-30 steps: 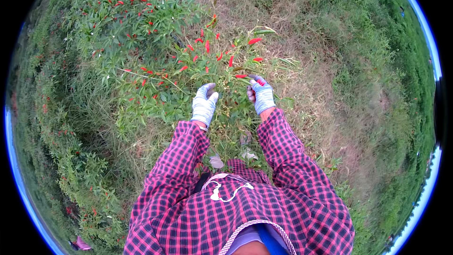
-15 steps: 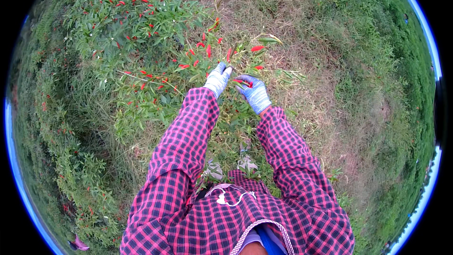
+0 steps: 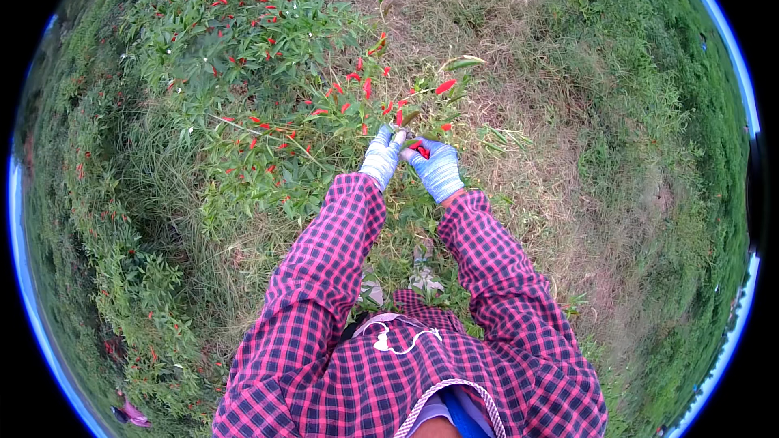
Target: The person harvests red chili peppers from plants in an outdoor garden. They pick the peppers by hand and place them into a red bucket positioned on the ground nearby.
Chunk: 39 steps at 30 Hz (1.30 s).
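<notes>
The pale-blue fabric-gloved right hand (image 3: 439, 172) is curled around slender red chillies (image 3: 423, 151); similarly gloved left hand (image 3: 379, 161), grip indeterminable. Loosened right fingers could drop chillies.

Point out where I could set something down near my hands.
The most open patch is the dry grass right of the right hand, between the right sleeve and green weeds; it runs on upward, past the upper-left pepper bush. Crowded: that bush, and just beyond the left hand, where red peppers cluster.
</notes>
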{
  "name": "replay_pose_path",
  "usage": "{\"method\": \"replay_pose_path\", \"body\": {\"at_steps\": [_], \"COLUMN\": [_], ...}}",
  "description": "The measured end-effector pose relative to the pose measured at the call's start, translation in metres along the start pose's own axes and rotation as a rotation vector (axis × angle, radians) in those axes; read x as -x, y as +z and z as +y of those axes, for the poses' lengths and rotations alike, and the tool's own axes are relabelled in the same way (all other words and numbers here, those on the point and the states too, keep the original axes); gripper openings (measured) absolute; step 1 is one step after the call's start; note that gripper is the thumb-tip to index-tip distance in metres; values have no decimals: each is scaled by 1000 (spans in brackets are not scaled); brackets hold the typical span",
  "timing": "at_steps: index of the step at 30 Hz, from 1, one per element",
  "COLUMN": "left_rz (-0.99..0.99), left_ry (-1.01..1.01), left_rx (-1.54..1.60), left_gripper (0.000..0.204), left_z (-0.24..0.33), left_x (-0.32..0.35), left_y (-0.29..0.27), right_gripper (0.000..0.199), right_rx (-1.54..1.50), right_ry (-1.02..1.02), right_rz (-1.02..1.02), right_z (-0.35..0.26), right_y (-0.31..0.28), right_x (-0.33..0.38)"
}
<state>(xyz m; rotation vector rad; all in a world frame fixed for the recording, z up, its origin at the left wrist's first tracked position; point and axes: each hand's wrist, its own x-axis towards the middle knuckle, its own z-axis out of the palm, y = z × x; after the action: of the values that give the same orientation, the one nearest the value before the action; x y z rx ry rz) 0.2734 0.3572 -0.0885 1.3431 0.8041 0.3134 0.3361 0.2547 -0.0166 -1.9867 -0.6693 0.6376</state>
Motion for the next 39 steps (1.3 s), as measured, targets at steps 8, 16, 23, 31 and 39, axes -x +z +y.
{"method": "replay_pose_path", "body": {"at_steps": [8,16,23,31,39], "left_rz": [22,21,38,62,-24], "left_ry": [-160,-135,-52,-36,-72], "left_rx": [228,149,43,-89,72], "left_gripper": [16,16,17,19,18], "left_z": [17,9,-6,-19,-4], "left_x": [14,12,10,7,28], "left_y": [2,0,1,-1,16], "right_gripper": [14,17,17,31,18], "right_rx": [-1238,-1136,-1769,-666,-1683], "right_ry": [236,156,286,181,373], "right_rz": [-226,4,-293,-153,-407], "right_z": [21,25,25,2,29], "right_y": [-29,-56,-43,-49,-44], "right_x": [21,18,13,20,20]}}
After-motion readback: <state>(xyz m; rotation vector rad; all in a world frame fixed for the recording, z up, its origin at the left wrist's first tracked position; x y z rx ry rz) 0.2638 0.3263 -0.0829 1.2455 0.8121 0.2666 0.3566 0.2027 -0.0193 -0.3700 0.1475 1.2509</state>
